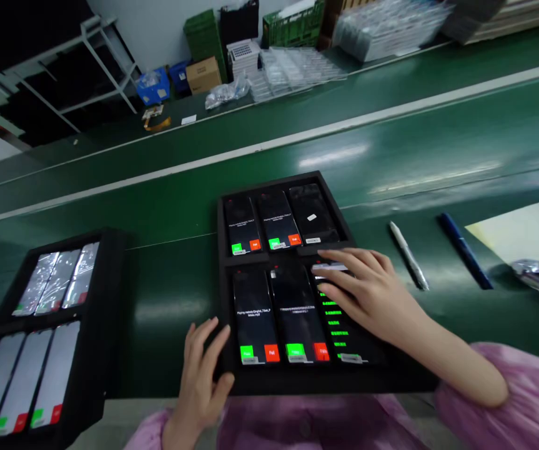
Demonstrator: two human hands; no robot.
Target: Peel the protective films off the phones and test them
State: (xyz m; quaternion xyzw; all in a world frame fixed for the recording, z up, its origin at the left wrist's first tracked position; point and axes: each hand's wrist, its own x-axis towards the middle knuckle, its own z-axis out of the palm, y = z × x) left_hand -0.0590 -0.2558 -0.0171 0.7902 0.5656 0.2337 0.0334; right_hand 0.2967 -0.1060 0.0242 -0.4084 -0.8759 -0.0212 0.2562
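Phone (351, 337) under spread right hand (365, 294)

The right hand (367, 297) hides most of the front-right phone (348, 337).

Black smartphones (297, 312) in foam tray (269, 185) — screens lit, green-red buttons
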